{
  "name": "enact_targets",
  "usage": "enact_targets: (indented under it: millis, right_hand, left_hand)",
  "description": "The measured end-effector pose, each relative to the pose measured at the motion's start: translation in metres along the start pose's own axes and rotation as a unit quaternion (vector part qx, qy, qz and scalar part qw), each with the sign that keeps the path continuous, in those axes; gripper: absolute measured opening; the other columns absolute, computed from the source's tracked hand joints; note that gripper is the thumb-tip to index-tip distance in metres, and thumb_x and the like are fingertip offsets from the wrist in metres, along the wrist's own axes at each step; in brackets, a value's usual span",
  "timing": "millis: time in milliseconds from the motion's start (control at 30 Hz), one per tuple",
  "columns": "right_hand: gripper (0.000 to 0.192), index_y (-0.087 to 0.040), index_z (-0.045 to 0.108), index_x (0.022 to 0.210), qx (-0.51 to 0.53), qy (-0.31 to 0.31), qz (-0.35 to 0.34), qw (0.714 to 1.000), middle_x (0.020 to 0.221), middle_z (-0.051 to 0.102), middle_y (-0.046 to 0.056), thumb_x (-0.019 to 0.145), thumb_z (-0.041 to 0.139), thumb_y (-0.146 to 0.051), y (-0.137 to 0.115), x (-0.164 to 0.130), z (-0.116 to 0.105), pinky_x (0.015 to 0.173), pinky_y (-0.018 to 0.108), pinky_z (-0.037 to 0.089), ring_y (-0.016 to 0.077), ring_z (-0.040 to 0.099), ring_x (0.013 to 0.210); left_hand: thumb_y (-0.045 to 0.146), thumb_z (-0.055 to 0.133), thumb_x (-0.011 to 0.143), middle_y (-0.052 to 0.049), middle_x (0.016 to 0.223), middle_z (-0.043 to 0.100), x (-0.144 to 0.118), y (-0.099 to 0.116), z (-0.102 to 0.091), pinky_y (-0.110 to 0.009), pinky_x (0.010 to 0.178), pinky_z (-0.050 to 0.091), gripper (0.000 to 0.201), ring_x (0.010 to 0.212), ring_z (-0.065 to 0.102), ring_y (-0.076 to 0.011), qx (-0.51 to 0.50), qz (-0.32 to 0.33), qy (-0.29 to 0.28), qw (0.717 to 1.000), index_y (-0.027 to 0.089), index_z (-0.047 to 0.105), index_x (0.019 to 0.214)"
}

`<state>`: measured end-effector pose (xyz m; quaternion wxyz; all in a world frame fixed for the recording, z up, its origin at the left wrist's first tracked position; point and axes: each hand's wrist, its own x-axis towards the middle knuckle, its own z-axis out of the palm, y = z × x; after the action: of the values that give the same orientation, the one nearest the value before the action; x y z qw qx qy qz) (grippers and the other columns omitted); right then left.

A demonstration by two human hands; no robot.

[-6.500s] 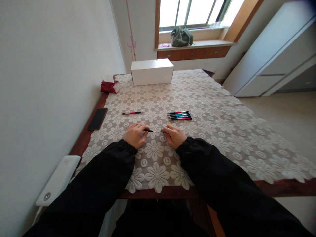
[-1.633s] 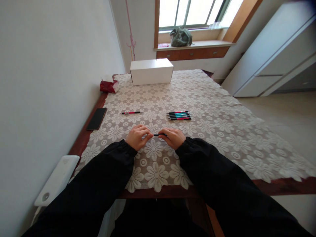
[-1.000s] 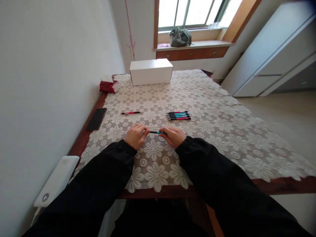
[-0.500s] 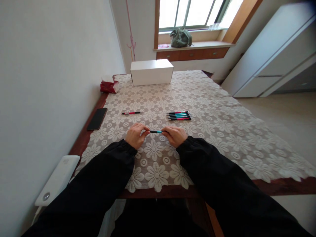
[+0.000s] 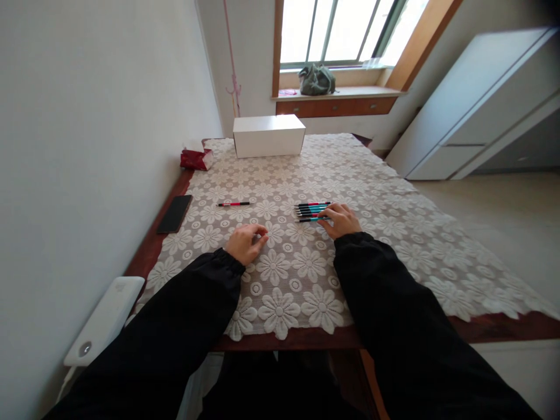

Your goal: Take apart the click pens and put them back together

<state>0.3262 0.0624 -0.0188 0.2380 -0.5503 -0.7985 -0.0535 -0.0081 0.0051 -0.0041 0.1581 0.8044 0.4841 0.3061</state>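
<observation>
My right hand (image 5: pixel 343 220) reaches forward to a row of several pens (image 5: pixel 312 207) lying side by side on the lace tablecloth (image 5: pixel 394 233). Its fingertips pinch the right end of a teal pen (image 5: pixel 310 219), which lies at the near edge of that row. My left hand (image 5: pixel 247 242) rests on the cloth closer to me, fingers curled in, thumb against forefinger, with nothing in it. A single red pen (image 5: pixel 234 204) lies alone, further out from my left hand.
A black phone (image 5: pixel 174 213) lies at the table's left edge by the wall. A white box (image 5: pixel 268 135) and a red packet (image 5: pixel 196 158) sit at the far end. A white device (image 5: pixel 105 319) is at the near left. A white cabinet (image 5: pixel 472 105) stands on the right.
Both hands held the teal pen between them half a second ago. My left hand has let go, and my right hand has carried the pen forward and right to the row.
</observation>
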Motion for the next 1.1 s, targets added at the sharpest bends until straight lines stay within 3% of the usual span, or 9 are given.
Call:
enact_targets:
  millis: [567,733,800,900,967,1033,1067,1100]
  right_hand:
    - [0.018,-0.021,0.071,0.095,-0.039,0.012,0.061,0.997,0.108,0.065,0.010,0.084,0.058,-0.027,-0.014,-0.002,0.004,0.088,0.040,0.038,0.0288,0.052,0.106]
    - [0.021,-0.019,0.070,0.101,0.003,0.063,0.056,0.996,0.107,0.066,0.011,0.085,0.058,-0.024,-0.030,0.000,-0.026,0.092,0.042,0.041,0.0286,0.054,0.104]
    - [0.015,-0.020,0.070,0.095,0.073,0.115,0.001,0.991,0.099,0.068,0.010,0.088,0.057,-0.022,-0.060,-0.020,-0.047,0.091,0.041,0.044,0.0259,0.057,0.100]
    - [0.011,-0.021,0.065,0.093,0.211,0.150,-0.089,0.962,0.085,0.066,0.006,0.090,0.056,-0.017,-0.142,-0.094,-0.058,0.077,0.035,0.048,0.0201,0.060,0.082]
    - [0.011,-0.021,0.063,0.087,0.277,0.122,-0.122,0.945,0.068,0.058,0.001,0.092,0.053,-0.017,-0.207,-0.163,-0.040,0.063,0.032,0.044,0.0161,0.054,0.063]
    - [0.018,-0.022,0.060,0.074,0.288,0.082,-0.248,0.921,0.051,0.042,-0.005,0.092,0.059,-0.024,-0.262,-0.226,-0.007,0.048,0.025,0.035,0.0111,0.044,0.047]
    - [0.023,-0.023,0.057,0.068,0.281,0.071,-0.270,0.918,0.047,0.037,-0.006,0.091,0.062,-0.024,-0.282,-0.249,0.010,0.042,0.023,0.030,0.0094,0.039,0.042]
    - [0.027,-0.023,0.055,0.063,0.267,0.074,-0.228,0.934,0.044,0.034,-0.006,0.088,0.065,-0.025,-0.296,-0.265,0.025,0.039,0.024,0.027,0.0099,0.036,0.039]
  left_hand:
    - [0.031,0.059,0.091,-0.003,0.093,0.074,0.002,0.002,-0.002,-0.033,0.087,0.051,0.014,0.092,0.066,-0.0201,0.005,-0.022,-0.049,0.999,0.023,0.069,0.096]
    - [0.030,0.059,0.090,-0.003,0.093,0.074,0.002,0.003,-0.003,-0.032,0.087,0.051,0.014,0.092,0.067,-0.0197,0.003,-0.030,-0.048,0.998,0.023,0.070,0.095]
    - [0.030,0.059,0.090,-0.003,0.093,0.074,0.001,0.004,-0.004,-0.032,0.087,0.051,0.014,0.091,0.067,-0.0194,0.001,-0.036,-0.046,0.998,0.023,0.070,0.095]
    - [0.030,0.059,0.090,-0.003,0.092,0.075,0.001,0.005,-0.005,-0.032,0.087,0.051,0.014,0.090,0.067,-0.0193,0.001,-0.040,-0.044,0.998,0.023,0.071,0.095]
    - [0.029,0.060,0.089,-0.002,0.090,0.074,0.001,0.005,-0.005,-0.032,0.087,0.051,0.013,0.089,0.067,-0.0196,0.002,-0.037,-0.041,0.998,0.023,0.071,0.094]
    - [0.029,0.061,0.088,-0.002,0.089,0.074,0.001,0.005,-0.004,-0.032,0.086,0.051,0.013,0.089,0.067,-0.0198,0.001,-0.038,-0.038,0.999,0.023,0.071,0.093]
    - [0.028,0.060,0.088,-0.002,0.089,0.074,0.001,0.005,-0.004,-0.032,0.086,0.051,0.013,0.089,0.067,-0.0196,-0.001,-0.040,-0.037,0.998,0.023,0.072,0.093]
    - [0.028,0.060,0.088,-0.002,0.089,0.074,0.001,0.005,-0.004,-0.031,0.086,0.051,0.013,0.089,0.067,-0.0195,-0.003,-0.044,-0.037,0.998,0.023,0.071,0.093]
